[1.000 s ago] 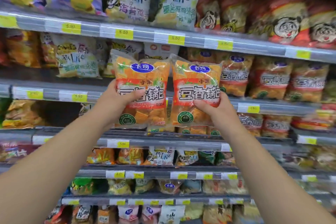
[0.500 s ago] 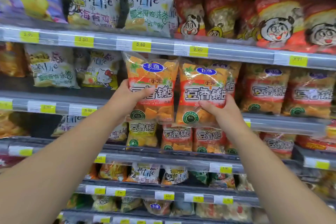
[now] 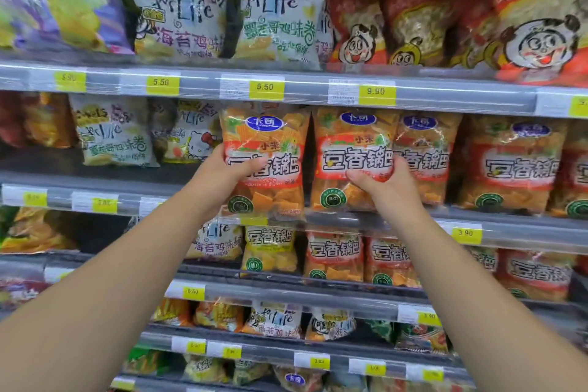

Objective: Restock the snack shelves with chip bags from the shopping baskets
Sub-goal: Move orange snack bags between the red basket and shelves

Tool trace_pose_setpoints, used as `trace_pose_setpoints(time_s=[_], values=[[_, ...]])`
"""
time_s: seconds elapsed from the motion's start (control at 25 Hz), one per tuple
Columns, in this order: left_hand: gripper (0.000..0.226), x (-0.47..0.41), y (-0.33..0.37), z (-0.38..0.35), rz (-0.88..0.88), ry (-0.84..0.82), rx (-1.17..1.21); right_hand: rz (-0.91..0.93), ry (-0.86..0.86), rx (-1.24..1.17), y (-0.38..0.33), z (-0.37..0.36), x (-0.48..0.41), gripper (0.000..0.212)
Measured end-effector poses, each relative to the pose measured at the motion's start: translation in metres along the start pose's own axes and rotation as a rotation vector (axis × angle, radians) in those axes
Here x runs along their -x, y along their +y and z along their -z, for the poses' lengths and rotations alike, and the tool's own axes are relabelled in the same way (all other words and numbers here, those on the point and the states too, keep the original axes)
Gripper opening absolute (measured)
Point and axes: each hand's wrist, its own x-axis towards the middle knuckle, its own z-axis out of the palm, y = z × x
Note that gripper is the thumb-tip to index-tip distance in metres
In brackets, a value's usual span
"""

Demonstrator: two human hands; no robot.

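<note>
Two orange chip bags with red bands and blue oval logos stand upright, side by side, at the second shelf (image 3: pixel 509 229) from the top. My left hand (image 3: pixel 222 175) grips the left chip bag (image 3: pixel 267 143) along its left side, thumb across the front. My right hand (image 3: pixel 385 181) grips the right chip bag (image 3: pixel 353 140) low on its right side. The right bag's bottom sits at the shelf edge; the left bag's bottom hangs slightly over the edge. More bags of the same kind (image 3: pixel 509 162) fill the shelf to the right.
White "Easy for Life" bags (image 3: pixel 111 130) and a cartoon-cat bag (image 3: pixel 191 134) stand left of my hands. The top shelf carries purple, white and red bags (image 3: pixel 413 3). Lower shelves hold smaller orange bags (image 3: pixel 334 254) behind rails with yellow price tags (image 3: pixel 265 87). No basket is in view.
Both hands have carried the two bags forward and slightly up into the second shelf, and the bags now stand in line with the matching row. The camera has moved closer to the shelves.
</note>
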Motion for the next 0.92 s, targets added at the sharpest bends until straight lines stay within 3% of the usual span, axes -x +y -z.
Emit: trace_pose_setpoints(time_s=[0.2, 0.36, 0.48, 0.56, 0.64, 0.76, 0.92], values=[[0.060, -0.022, 0.005, 0.011, 0.012, -0.083, 0.017, -0.004, 0.130, 0.033, -0.004, -0.028, -0.013, 0.061], [0.058, -0.036, 0.006, 0.012, 0.029, -0.120, 0.019, 0.016, 0.187, 0.073, -0.004, -0.040, -0.020, 0.057], [0.028, -0.047, 0.000, 0.007, 0.026, -0.073, -0.003, 0.032, 0.202, 0.112, 0.001, -0.044, -0.025, 0.056], [0.025, -0.051, -0.002, 0.005, 0.042, -0.060, 0.008, 0.052, 0.228, 0.175, 0.004, -0.047, -0.028, 0.057], [0.028, -0.053, 0.001, 0.005, 0.047, -0.049, 0.022, 0.078, 0.251, 0.205, 0.001, -0.051, -0.029, 0.058], [0.063, -0.056, -0.001, 0.008, 0.069, -0.081, -0.004, 0.074, 0.256, 0.312, -0.003, -0.048, -0.027, 0.058], [0.081, -0.057, -0.005, 0.010, 0.049, -0.089, 0.002, 0.071, 0.216, 0.471, -0.003, -0.038, -0.025, 0.057]])
